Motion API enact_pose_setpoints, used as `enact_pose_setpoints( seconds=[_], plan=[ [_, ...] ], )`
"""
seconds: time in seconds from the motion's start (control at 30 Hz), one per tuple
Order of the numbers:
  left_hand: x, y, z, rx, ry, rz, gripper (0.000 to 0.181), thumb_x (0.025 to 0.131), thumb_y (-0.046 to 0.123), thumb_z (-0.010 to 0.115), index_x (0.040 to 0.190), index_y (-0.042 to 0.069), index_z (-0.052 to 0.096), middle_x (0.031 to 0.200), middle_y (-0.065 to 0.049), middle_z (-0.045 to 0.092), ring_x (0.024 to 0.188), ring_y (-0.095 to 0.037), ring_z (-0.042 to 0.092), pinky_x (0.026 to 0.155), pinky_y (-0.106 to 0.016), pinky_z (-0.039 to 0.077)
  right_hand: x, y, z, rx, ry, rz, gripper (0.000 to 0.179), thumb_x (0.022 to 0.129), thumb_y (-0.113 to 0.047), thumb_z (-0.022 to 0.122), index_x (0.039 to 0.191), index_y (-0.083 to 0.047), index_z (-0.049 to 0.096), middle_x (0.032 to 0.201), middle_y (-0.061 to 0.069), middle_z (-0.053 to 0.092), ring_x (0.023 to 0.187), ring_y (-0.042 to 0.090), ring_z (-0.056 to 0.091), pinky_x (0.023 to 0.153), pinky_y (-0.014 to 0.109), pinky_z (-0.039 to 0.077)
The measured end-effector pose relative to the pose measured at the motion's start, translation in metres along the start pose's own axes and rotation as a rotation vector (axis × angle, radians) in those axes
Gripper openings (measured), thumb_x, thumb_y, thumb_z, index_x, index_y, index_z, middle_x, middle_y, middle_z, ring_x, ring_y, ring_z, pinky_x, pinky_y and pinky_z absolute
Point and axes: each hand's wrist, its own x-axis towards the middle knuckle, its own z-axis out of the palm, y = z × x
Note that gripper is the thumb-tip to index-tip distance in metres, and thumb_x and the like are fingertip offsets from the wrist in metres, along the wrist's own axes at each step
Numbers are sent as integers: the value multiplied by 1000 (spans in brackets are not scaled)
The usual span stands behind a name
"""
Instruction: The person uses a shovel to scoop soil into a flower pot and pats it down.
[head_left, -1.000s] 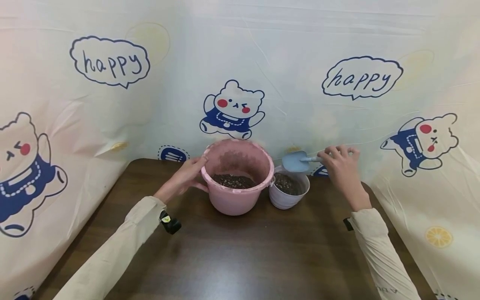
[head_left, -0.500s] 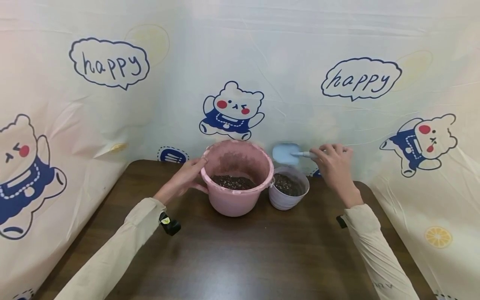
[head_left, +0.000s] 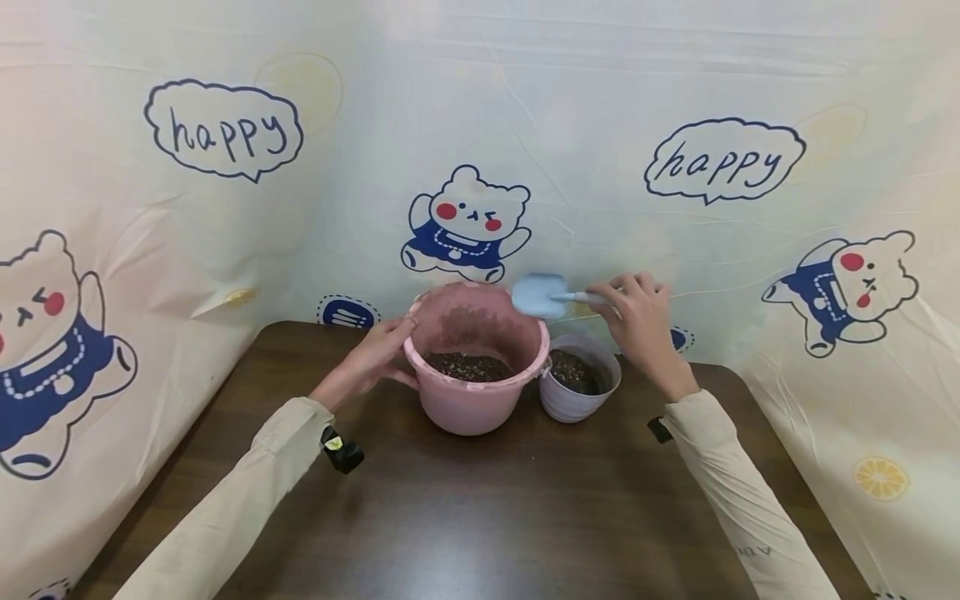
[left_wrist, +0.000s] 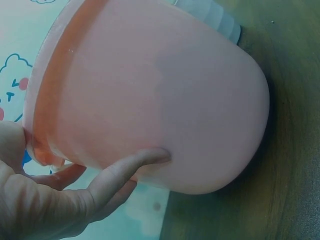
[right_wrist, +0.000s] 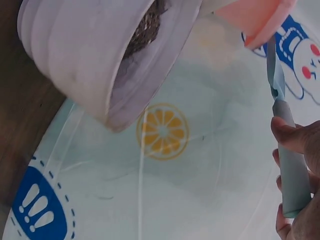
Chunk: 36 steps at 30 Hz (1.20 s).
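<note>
A pink bucket (head_left: 468, 408) with dark soil (head_left: 468, 367) in its bottom stands on the table. My left hand (head_left: 371, 358) grips its left side near the rim; in the left wrist view, a finger (left_wrist: 132, 165) lies along the bucket's wall. My right hand (head_left: 641, 321) holds a small blue trowel (head_left: 540, 296) by its handle (right_wrist: 292, 175). The trowel's blade is raised at the bucket's right back rim, above the white pot (head_left: 573, 404). That ridged pot, with soil (head_left: 573, 372) inside, stands just right of the bucket.
Both vessels stand on a dark brown wooden table (head_left: 480, 517), toward its back edge. A pale printed cloth (head_left: 585, 100) with bears and lettering hangs behind and along both sides. Dark wrist-worn devices show beneath both sleeves (head_left: 712, 429).
My right hand has moved left with the trowel, bringing the blade from above the white pot to the pink bucket's rim. My left hand, the bucket and the pot stay in place.
</note>
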Motion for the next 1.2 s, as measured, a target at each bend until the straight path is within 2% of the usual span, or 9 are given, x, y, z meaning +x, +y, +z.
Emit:
enact_pose_setpoints(
  seconds=[0.23, 0.43, 0.6, 0.73, 0.9, 1.0, 1.1, 1.2],
  plan=[
    [0, -1, 0, -6, -2, 2, 67, 114, 34, 38, 166, -1, 13, 165, -31, 26, 147, -53, 35, 82, -52, 66, 6, -17, 11, 14, -92, -37, 20, 90, -10, 81, 111, -10, 80, 100, 16, 66, 93, 38, 52, 77, 57, 36],
    [2, 0, 0, -8, -6, 3, 68, 114, 35, 38, 165, -2, 13, 165, -32, 26, 148, -53, 35, 82, -52, 66, 14, -33, 17, -92, -200, -64, 19, 93, -17, 79, 112, -15, 81, 102, 13, 65, 99, 35, 53, 79, 56, 41],
    [2, 0, 0, -4, -6, 0, 68, 114, 35, 38, 166, -2, 13, 165, -31, 25, 148, -52, 35, 82, -52, 66, 24, -45, 21, -137, -269, -93, 23, 93, -15, 79, 116, -18, 81, 104, 12, 63, 100, 33, 50, 82, 53, 39],
    [2, 0, 0, -1, -11, -2, 69, 114, 36, 38, 166, -1, 12, 166, -31, 24, 148, -52, 34, 83, -53, 66, 34, -54, 25, -194, -279, -187, 24, 93, -11, 79, 116, -17, 80, 102, 13, 63, 97, 32, 49, 80, 52, 40],
    [2, 0, 0, -2, -11, -2, 69, 114, 36, 38, 166, -1, 11, 166, -31, 24, 148, -52, 34, 83, -53, 66, 46, -67, 35, -366, -301, -356, 20, 92, -13, 78, 112, -15, 78, 104, 12, 65, 98, 31, 51, 82, 48, 45],
    [2, 0, 0, -4, -11, -1, 69, 114, 35, 38, 166, -2, 11, 166, -31, 23, 149, -52, 33, 83, -54, 66, 51, -76, 43, -464, -299, -427, 11, 94, -14, 76, 104, -16, 78, 104, 9, 68, 98, 28, 52, 83, 46, 47],
    [1, 0, -1, -4, -15, 5, 69, 114, 35, 38, 166, -2, 11, 167, -31, 22, 149, -52, 33, 83, -54, 66, 54, -87, 53, -531, -317, -455, 10, 96, -11, 72, 95, -18, 79, 102, 5, 71, 96, 26, 52, 82, 44, 46],
    [2, 0, -1, -3, -24, 9, 69, 114, 36, 39, 166, -2, 12, 167, -31, 23, 150, -52, 33, 83, -55, 66, 54, -96, 62, -567, -409, -433, 19, 98, -8, 68, 87, -18, 79, 101, 4, 71, 99, 26, 52, 85, 44, 45]
  ],
)
